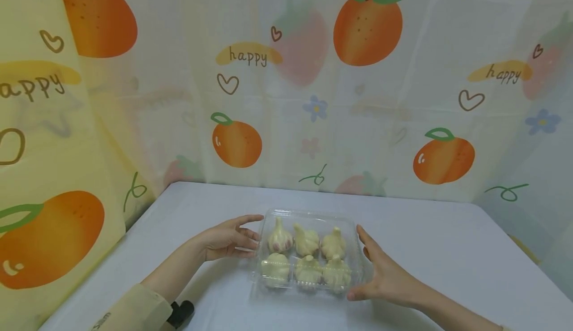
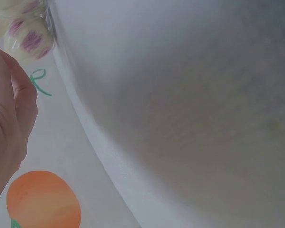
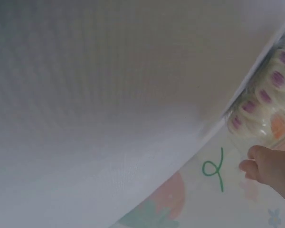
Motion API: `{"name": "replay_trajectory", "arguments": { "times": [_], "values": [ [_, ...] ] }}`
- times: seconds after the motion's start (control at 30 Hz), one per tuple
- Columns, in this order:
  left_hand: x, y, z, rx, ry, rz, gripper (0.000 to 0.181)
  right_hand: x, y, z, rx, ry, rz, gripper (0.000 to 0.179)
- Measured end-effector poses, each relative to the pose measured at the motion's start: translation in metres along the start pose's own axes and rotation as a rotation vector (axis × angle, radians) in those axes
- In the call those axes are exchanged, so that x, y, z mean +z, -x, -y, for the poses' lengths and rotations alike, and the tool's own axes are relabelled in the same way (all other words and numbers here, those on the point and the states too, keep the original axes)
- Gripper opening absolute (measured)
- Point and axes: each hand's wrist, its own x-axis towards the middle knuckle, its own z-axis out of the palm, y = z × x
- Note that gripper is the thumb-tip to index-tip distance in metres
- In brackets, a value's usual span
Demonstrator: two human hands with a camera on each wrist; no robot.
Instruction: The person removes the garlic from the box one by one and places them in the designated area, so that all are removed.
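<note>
A clear plastic clamshell box (image 1: 254,275) with several garlic bulbs (image 1: 307,241) in two rows sits on the white table. At its left side is my left hand (image 1: 230,239), fingers stretched toward the box wall, tips at or very near it. My right hand (image 1: 387,276) is spread at the right side, thumb by the front corner and forefinger by the rear one. Purple-marked bulbs (image 2: 31,40) show past the left hand (image 2: 9,104) in the left wrist view. The right wrist view has the box's bulbs (image 3: 263,97) beside the right hand (image 3: 270,168).
The white table (image 1: 215,201) reaches back to a curtain (image 1: 286,107) printed with oranges, hearts and strawberries. Another printed sheet (image 1: 45,142) hangs along the left edge. A black strap piece (image 1: 181,314) shows at the left wrist.
</note>
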Motion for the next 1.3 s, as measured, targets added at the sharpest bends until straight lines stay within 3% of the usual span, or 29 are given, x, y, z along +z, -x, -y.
{"name": "replay_trajectory", "arguments": {
  "times": [0.3,0.67,0.93,1.3],
  "values": [
    [0.0,-0.003,-0.001,-0.015,-0.009,-0.009,0.086,0.01,-0.006,-0.002,-0.011,0.079,-0.075,0.136],
    [0.0,-0.006,0.001,-0.012,-0.015,0.002,0.088,0.02,-0.006,0.003,0.061,0.099,-0.138,0.143],
    [-0.001,-0.007,0.0,-0.005,0.003,0.027,0.09,0.019,-0.007,0.002,0.065,0.144,-0.149,0.138],
    [-0.002,-0.009,0.002,-0.005,0.001,0.035,0.091,0.019,-0.004,0.004,0.139,0.147,-0.144,0.136]
  ]
}}
